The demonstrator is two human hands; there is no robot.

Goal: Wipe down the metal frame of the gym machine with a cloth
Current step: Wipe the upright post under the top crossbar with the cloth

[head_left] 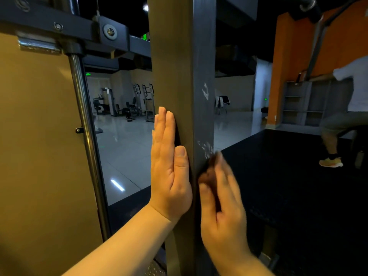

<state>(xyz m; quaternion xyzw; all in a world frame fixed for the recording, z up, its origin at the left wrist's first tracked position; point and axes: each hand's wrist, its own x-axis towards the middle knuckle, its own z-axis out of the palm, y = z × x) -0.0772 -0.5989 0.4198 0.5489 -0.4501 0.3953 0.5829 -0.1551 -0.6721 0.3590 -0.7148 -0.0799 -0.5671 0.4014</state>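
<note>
The upright post (171, 66) of the gym machine's frame is seen at the middle of the view. The left hand (169, 168) is laid flat on the post's left-hand face, fingers straight and together, holding nothing. On the post's right-hand face a dark cloth (209, 169) is pressed by the right hand (225, 200) – blurred, its fingers seemingly stretched out over the cloth. Whitish smears (205, 148) are seen on that face just above the cloth. Left of the post a chrome rod (85, 126) stands; far right of it, another person (342, 108).
</note>
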